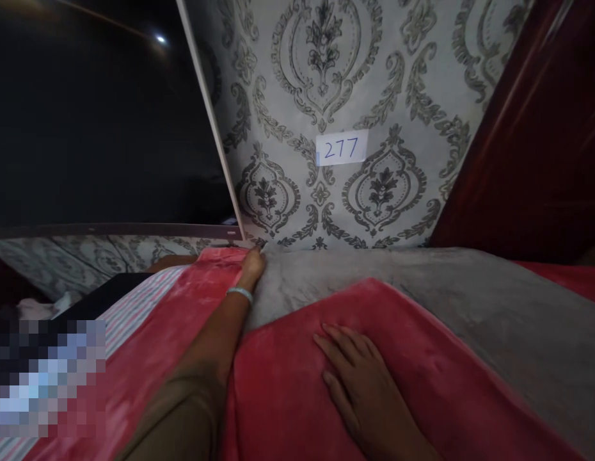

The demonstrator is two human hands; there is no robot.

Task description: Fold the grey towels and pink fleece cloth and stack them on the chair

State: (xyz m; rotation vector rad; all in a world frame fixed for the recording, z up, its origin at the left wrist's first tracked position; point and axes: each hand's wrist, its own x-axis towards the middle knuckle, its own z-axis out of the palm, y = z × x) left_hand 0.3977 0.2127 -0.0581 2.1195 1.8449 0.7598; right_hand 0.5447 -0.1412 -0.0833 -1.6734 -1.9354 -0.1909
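"277" is handwritten in blue on one white paper (342, 148), stuck to wallpaper (384, 77) of grey leafy medallions. One flat screen (105, 128), dark and glossy, carries a small mark on its lower frame, too small to read.

Two hands are at the red blanket (278, 384), soft and plush, which lies below the wall with one blunt corner folded up over grey cloth (480, 294). The right hand (357, 378) rests palm down on it, fingers slightly spread. The left hand (253, 264), behind one pale bracelet (240, 295), curls at the far edge near the wall; whether it pinches fabric, I cannot tell. One striped cloth (137, 301) shows at left.
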